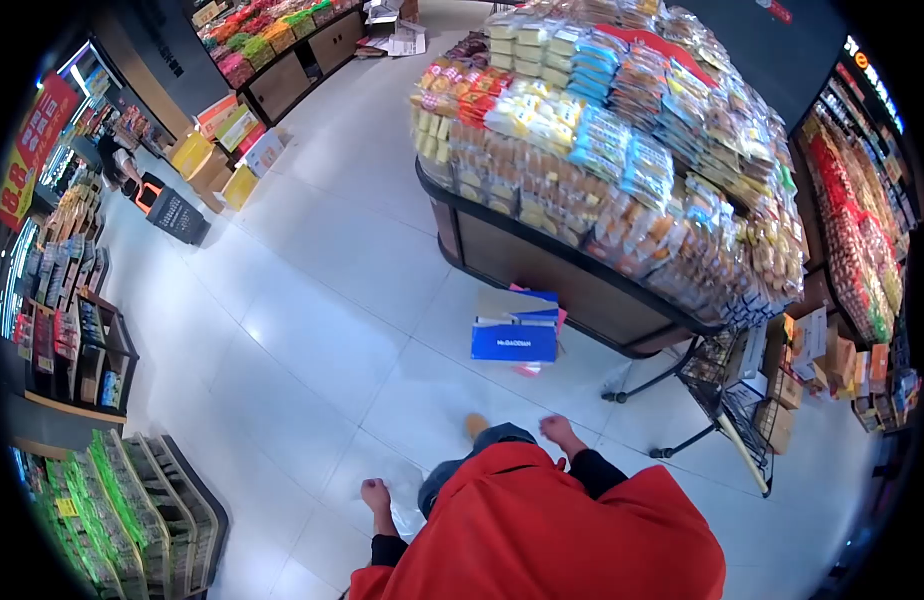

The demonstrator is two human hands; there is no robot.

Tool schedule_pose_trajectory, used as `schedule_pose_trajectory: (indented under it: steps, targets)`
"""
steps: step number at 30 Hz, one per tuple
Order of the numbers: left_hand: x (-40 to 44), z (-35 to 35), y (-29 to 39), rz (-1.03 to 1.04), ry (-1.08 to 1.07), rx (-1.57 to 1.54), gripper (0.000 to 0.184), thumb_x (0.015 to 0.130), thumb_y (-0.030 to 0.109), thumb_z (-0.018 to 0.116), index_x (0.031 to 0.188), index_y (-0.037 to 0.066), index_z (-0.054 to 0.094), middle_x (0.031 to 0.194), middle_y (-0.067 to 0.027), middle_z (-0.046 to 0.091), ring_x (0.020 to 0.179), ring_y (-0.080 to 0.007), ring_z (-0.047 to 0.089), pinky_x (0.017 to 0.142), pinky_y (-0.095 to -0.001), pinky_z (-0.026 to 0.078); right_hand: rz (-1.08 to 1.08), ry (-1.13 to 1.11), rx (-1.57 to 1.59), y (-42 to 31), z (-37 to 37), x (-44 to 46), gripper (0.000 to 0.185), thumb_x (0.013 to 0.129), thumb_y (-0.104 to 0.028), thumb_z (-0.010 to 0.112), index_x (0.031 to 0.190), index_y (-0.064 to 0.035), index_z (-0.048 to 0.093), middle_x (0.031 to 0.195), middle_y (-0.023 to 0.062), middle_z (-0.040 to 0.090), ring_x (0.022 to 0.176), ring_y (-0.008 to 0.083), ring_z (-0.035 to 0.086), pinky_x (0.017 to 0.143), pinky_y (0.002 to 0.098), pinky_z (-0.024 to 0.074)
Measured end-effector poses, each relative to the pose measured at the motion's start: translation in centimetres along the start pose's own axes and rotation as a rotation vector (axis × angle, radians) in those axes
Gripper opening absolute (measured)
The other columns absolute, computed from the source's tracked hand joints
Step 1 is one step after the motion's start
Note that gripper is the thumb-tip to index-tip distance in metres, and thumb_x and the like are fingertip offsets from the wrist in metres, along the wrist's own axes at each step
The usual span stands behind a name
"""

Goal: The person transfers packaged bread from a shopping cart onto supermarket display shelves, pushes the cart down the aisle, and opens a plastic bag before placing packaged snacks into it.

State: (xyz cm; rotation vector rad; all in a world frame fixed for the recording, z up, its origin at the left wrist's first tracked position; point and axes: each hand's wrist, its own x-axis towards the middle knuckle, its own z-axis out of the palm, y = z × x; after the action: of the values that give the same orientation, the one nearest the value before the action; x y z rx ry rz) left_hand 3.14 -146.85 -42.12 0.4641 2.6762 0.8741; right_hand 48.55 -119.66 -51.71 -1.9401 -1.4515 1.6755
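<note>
My left hand (376,493) hangs low at my side with its fingers curled closed. A crumpled, see-through plastic bag (408,503) shows right beside it, next to my leg, and seems to be gripped in it. My right hand (557,430) is held out in front of my red top (582,530), fingers loosely curled in, with nothing visible in them. On the floor ahead of my feet lies a blue cardboard box (514,341) with white lettering and raised flaps. Pink pieces (529,368) stick out from under it.
A large display stand (562,255) piled with packaged snacks (542,115) rises ahead. A wire cart (717,385) with cartons stands right. Shelves (172,510) line the left. Farther off, a person (115,160) is beside a dark shopping basket (177,217) near stacked boxes (197,160).
</note>
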Motion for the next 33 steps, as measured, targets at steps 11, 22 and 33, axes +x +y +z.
schedule_pose_trajectory:
  steps: [11, 22, 33]
  targets:
    - [24.4, -0.1, -1.7, -0.279, -0.257, 0.148, 0.036, 0.075, 0.024, 0.06, 0.061, -0.009, 0.062, 0.062, -0.0241, 0.066, 0.061, -0.0375, 0.067, 0.063, -0.0486, 0.052, -0.305, 0.022, 0.084, -36.4, 8.3, 17.7, 0.026, 0.097, -0.021, 0.062, 0.114, -0.0019, 0.067, 0.101, 0.009, 0.072, 0.085, 0.0167, 0.068, 0.078, 0.0317, 0.0546]
    - [61.0, 6.8, 18.6, 0.087, -0.179, 0.141, 0.028, 0.077, 0.02, 0.063, 0.075, -0.008, 0.066, 0.077, -0.0269, 0.069, 0.076, -0.0415, 0.069, 0.074, -0.0484, 0.053, -0.074, -0.091, 0.217, -49.3, 18.4, 21.9, 0.054, 0.095, -0.041, 0.068, 0.137, -0.0087, 0.058, 0.138, 0.0136, 0.057, 0.127, 0.0267, 0.055, 0.108, 0.0365, 0.043]
    - [85.5, 19.5, 55.5, 0.425, -0.358, 0.122, 0.025, 0.082, 0.019, 0.061, 0.082, -0.005, 0.065, 0.08, -0.0244, 0.067, 0.076, -0.0405, 0.065, 0.072, -0.0458, 0.051, -0.337, -0.163, -0.019, -77.2, 17.8, 46.8, 0.045, 0.093, -0.038, 0.065, 0.127, -0.0082, 0.064, 0.119, 0.016, 0.069, 0.114, 0.0304, 0.065, 0.1, 0.0398, 0.0503]
